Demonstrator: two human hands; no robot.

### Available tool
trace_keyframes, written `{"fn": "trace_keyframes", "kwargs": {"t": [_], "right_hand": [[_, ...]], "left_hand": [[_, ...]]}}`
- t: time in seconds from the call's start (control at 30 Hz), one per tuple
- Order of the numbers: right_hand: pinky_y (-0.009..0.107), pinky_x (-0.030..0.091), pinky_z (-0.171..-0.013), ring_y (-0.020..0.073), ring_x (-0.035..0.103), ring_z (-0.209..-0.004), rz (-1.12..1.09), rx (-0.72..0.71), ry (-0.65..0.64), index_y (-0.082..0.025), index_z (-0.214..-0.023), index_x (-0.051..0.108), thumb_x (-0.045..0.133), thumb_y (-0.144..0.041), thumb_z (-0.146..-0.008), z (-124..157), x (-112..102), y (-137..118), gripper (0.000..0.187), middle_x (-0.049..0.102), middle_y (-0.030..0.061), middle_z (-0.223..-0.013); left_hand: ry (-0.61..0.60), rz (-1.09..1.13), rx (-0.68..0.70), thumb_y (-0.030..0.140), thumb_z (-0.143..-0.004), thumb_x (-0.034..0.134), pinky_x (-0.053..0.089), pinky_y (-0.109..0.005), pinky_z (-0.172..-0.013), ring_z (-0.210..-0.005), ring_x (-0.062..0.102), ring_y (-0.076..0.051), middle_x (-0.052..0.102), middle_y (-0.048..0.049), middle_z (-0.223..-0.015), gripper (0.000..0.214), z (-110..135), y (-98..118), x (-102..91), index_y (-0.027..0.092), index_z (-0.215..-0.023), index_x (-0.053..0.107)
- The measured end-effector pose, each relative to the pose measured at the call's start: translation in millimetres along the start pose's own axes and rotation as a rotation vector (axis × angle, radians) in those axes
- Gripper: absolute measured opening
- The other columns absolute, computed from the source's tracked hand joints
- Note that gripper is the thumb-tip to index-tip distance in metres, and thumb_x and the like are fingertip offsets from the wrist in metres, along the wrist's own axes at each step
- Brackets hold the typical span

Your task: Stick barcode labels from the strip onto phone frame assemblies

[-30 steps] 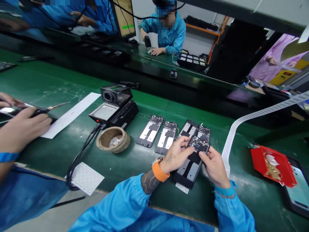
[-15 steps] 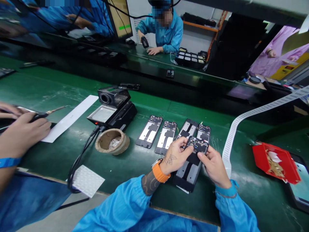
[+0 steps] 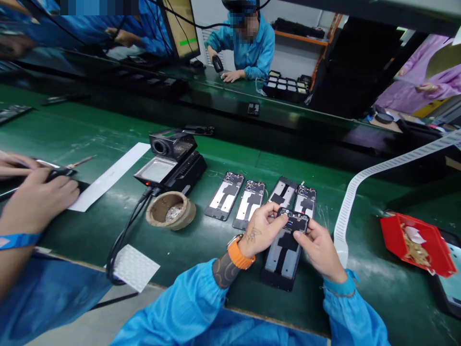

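An opened smartphone [image 3: 281,257], its back off and inner parts showing, lies between my hands near the table's front edge. My left hand [image 3: 260,231] grips its upper left side, thumb on the circuit board area. From the right, my right hand [image 3: 320,251] pinches the upper right edge with thumb and fingers. Behind it several more opened phones lie in a row: one phone [image 3: 225,197] at the left, another phone [image 3: 249,204] beside it, and two phones partly hidden by my hands, one of them a phone [image 3: 306,199] at the right.
Left of the phones stand a black soldering station [image 3: 173,166] with cables and a clay-coloured bowl [image 3: 171,211]. A co-worker's hand [image 3: 39,197] works with a soldering iron further left. At right are a white curved strip [image 3: 344,216] and a red bin [image 3: 418,245] with small parts.
The view shifts slightly. The held phone turns a little, showing more of its circuit board between my thumbs. Both hands keep their grip. A person in pink at the back moves their hands.
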State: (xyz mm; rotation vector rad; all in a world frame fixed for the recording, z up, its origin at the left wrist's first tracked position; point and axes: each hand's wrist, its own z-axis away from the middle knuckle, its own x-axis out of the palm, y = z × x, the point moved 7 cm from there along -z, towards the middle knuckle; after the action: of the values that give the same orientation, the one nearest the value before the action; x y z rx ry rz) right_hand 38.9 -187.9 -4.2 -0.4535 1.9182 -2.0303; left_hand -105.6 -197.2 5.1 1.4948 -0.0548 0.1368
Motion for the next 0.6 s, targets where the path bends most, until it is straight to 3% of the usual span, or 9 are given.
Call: {"fn": "trace_keyframes", "kwargs": {"t": [0.17,0.33,0.6], "right_hand": [[0.038,0.058,-0.086,0.0227,0.071,-0.090,0.000,0.014,-0.004,-0.021,-0.114,0.068,0.071,-0.043,-0.085,0.8,1.1,2.3,0.036,0.075,0.0077,-0.108],[0.039,0.058,-0.088,0.0227,0.071,-0.091,-0.012,0.017,-0.012,-0.021,-0.114,0.068,0.071,-0.042,-0.085,0.5,1.3,2.9,0.036,0.075,0.0074,-0.108],[0.033,0.059,-0.082,0.0207,0.071,-0.087,0.026,-0.019,-0.016,-0.019,-0.114,0.066,0.070,-0.042,-0.087,1.2,-2.0,-2.6,0.036,0.075,0.0078,-0.105]], "left_hand": [[0.029,-0.097,0.003,0.037,-0.080,0.063,0.029,-0.020,-0.050,-0.052,0.037,-0.006,0.045,0.0043,-0.064,0.025,0.8,-2.5,-0.8,0.017,-0.074,0.050],[0.049,-0.144,0.000,0.038,-0.081,0.061,0.030,-0.020,-0.048,-0.051,0.040,-0.007,0.048,0.0032,-0.064,0.024,1.9,-2.4,-1.3,0.017,-0.077,0.052],[-0.055,-0.002,0.015,0.030,-0.075,0.059,0.032,-0.021,-0.050,-0.054,0.043,-0.008,0.051,0.0019,-0.070,0.017,3.8,4.9,2.2,0.016,-0.082,0.053]]}}
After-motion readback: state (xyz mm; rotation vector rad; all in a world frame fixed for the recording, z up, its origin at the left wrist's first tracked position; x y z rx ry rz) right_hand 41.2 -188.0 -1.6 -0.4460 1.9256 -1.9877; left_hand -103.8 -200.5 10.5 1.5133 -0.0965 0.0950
